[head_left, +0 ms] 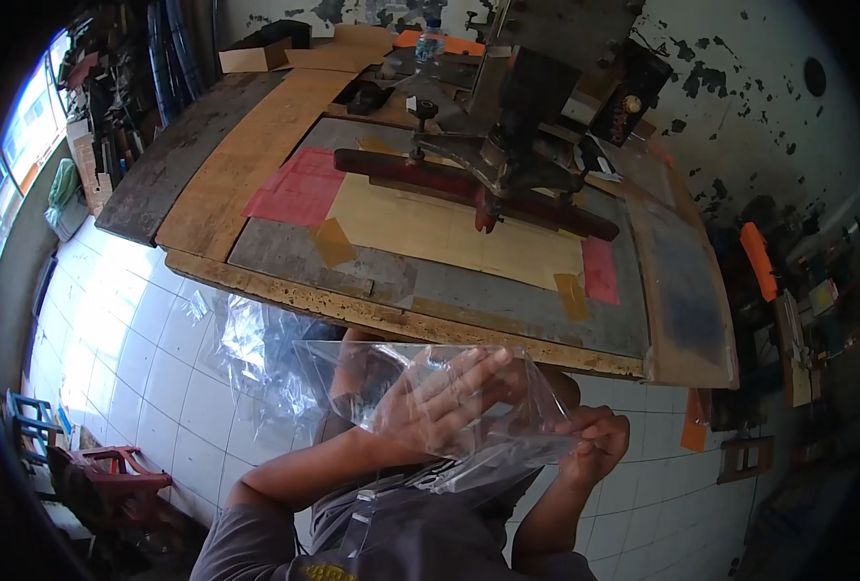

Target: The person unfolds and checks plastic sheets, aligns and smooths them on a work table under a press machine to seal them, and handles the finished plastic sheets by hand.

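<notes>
A clear plastic bag or sheet (488, 450) is spread in front of my body, below the front edge of the worktable. My left hand (440, 399) shows through the plastic with its fingers stretched out together and flat. Whether that hand lies inside the plastic or behind it, I cannot tell. At the plastic's right end, my right hand (593, 441) is closed, its fingertips pinching the edge. More crumpled clear plastic (265, 358) hangs or lies to the left, beneath the table edge.
A press machine (537, 107) with a dark red bar (401, 170) stands over the worktable (256, 281). A yellow sheet (449, 228) with pink pieces at its ends lies under the bar. A bottle (430, 41) stands at the back; a red stool (120, 474) is at lower left.
</notes>
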Available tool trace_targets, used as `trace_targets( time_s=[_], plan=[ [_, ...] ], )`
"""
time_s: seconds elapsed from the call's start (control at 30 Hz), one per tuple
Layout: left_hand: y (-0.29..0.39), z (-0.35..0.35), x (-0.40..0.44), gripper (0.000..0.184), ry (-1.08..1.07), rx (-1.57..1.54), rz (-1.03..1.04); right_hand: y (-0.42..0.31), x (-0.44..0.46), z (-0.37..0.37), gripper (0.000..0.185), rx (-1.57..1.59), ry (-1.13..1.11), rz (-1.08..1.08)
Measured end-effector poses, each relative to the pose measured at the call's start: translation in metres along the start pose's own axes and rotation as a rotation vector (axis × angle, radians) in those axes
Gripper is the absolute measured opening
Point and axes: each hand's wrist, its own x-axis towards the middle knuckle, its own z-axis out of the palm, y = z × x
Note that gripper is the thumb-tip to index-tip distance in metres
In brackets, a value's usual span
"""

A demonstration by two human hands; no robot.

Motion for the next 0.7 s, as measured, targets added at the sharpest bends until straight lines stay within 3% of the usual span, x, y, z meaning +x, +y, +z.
trace_targets(
  time_s=[0.27, 0.37, 0.6, 0.7],
  plan=[
    [0.003, 0.022, -0.018, 0.061, 0.177, 0.116, -0.052, 0.0, 0.0, 0.004, 0.03, -0.028, 0.011, -0.008],
    [0.004, 0.017, -0.011, 0.062, 0.077, 0.036, -0.088, 0.001, -0.002, 0.004, 0.029, -0.061, -0.015, -0.003],
    [0.0, 0.001, 0.016, 0.072, -0.014, 0.024, 0.065, 0.001, -0.004, 0.01, 0.032, -0.002, -0.038, 0.01],
    [0.005, 0.005, 0.013, 0.056, 0.145, 0.005, -0.012, 0.005, -0.005, 0.002, 0.032, -0.012, -0.004, -0.024]
  ],
)
